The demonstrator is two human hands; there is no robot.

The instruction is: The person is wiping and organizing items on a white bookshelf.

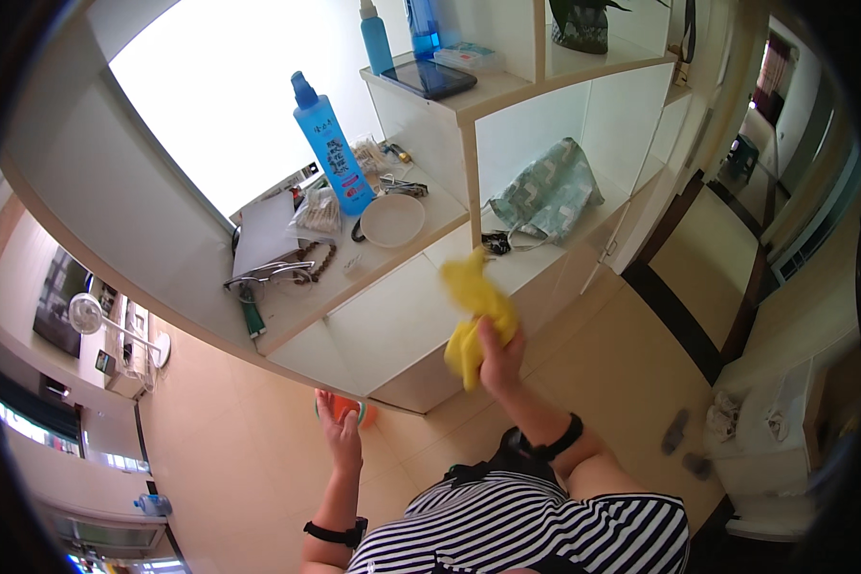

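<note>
My right hand [503, 357] grips a crumpled yellow cloth [499, 310], blurred by motion, in front of the white shelf unit [402, 305]. Its free end hangs near the front edge of the compartment that holds a patterned fabric piece with white loops [549, 192]. My left hand [341, 425] holds nothing, fingers apart, close to the lower front corner of the unit; whether it touches the edge I cannot tell. Behind that hand, an orange container [347, 407] is partly hidden. On the shelf above are a blue spray bottle [336, 154], a round whitish dish [392, 220] and eyeglasses [273, 273].
A bead bracelet [323, 263], a bag of cotton swabs [321, 212] and a green-ended item [253, 321] crowd the shelf. Higher up lie a dark tablet-like device [430, 79] and a potted plant [580, 32]. A white fan [86, 313] stands left; slippers [675, 432] lie on the floor.
</note>
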